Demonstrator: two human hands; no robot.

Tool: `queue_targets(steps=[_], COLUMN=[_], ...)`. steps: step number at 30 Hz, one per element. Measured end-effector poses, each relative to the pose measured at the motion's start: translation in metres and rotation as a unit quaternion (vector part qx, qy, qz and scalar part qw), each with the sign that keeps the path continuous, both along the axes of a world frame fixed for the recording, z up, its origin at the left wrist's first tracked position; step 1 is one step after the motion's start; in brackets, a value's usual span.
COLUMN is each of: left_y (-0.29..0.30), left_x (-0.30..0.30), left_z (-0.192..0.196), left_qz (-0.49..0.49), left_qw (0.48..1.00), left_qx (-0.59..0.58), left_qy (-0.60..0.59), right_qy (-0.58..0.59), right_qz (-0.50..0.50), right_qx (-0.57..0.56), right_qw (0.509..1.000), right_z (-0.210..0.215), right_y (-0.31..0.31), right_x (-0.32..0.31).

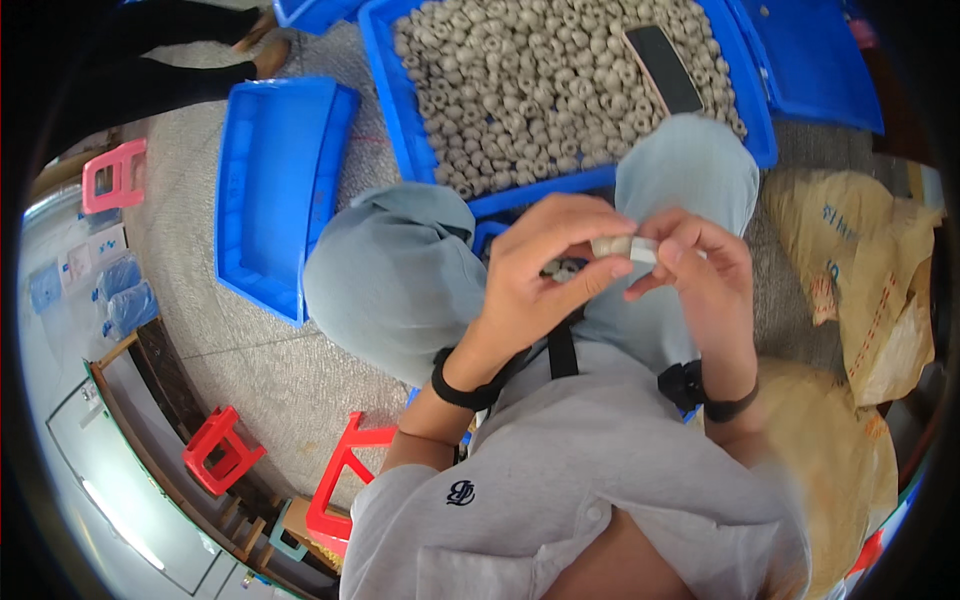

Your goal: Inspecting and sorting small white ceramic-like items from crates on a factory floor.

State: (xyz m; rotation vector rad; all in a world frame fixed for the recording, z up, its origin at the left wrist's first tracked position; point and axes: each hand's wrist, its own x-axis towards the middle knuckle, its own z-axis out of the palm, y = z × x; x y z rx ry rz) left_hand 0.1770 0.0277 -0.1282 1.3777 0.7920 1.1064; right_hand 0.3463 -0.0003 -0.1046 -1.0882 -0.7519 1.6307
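My left hand (545, 260) pinches a small beige rounded piece (610, 246) between thumb and forefinger, above my lap. Against its right end sits a small white block-like piece (643, 249), which the closed fingers of my right hand (705, 262) grip. The two pieces touch; whether they are joined I cannot tell. Beyond my knees a blue bin (390, 95) holds a great many beige rounded pieces (520, 90), several with visible holes. More small pieces (563, 268) show partly behind my left hand, low between my legs.
A phone (665, 70) lies on the pieces in the bin. To the left stands another blue bin (265, 190). Brown sacks (850, 260) rest on the right. Red stools (222, 450) and a pink stool (115, 177) are at the left. Another person's legs (150, 90) reach in at upper left.
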Motion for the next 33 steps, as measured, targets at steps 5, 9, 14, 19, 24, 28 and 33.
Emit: queue_targets(steps=[5,9,14,19,24,28,33], left_y=[-0.001,-0.011,-0.018,-0.018,-0.011,-0.007,-0.003], left_x=[-0.004,-0.004,-0.003,-0.002,-0.003,-0.003,-0.005], left_z=[-0.001,0.0,-0.006,-0.004,0.002,0.009,0.004], left_qz=[-0.009,-0.015,-0.006,-0.016,-0.003,-0.023,-0.041], left_qw=[0.997,0.999,0.998,0.998,0.996,0.988,0.99], left_qx=[0.031,-0.047,-0.056,-0.062,-0.07,-0.103,-0.092], left_qy=[0.072,0.002,-0.018,-0.024,-0.051,-0.11,-0.096], right_qy=[0.004,0.018,0.017,0.022,0.008,0.03,0.077], right_qz=[-0.033,-0.04,-0.077,-0.082,-0.075,-0.058,0.018], right_qx=[-0.04,-0.002,0.0,0.018,0.02,0.002,-0.013], right_qw=[0.999,0.999,0.997,0.996,0.997,0.998,0.997], right_z=[-0.002,-0.005,-0.005,-0.006,0.005,0.012,0.003], right_y=[0.0,-0.004,-0.009,-0.013,-0.012,-0.011,-0.008], right_x=[0.0,0.002,0.009,0.019,0.017,0.014,0.007])
